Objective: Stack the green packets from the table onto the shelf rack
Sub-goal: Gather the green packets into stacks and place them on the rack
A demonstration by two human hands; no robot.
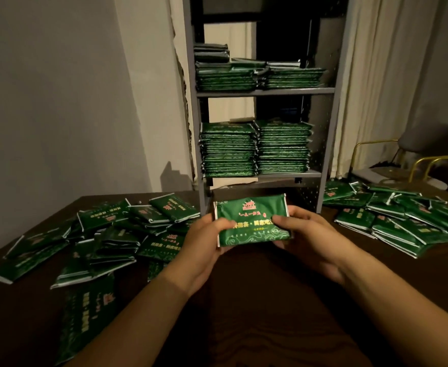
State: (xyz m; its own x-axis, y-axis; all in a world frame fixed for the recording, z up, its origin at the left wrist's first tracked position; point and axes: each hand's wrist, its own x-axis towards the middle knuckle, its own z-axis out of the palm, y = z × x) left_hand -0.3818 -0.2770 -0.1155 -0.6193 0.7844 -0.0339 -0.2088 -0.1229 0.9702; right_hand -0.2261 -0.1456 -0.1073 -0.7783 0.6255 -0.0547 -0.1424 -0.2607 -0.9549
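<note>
While both hands (207, 242) pinch it, green packet (252, 221) shows gold print

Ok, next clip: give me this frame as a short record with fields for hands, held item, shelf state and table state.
left hand: grips the held packet's left edge
right hand: grips its right edge
held packet: green, printed face up, above the table, in front of the shelf rack
shelf rack: grey; two packet stacks on each of two shelves
table: dark; loose packets left and right
</note>
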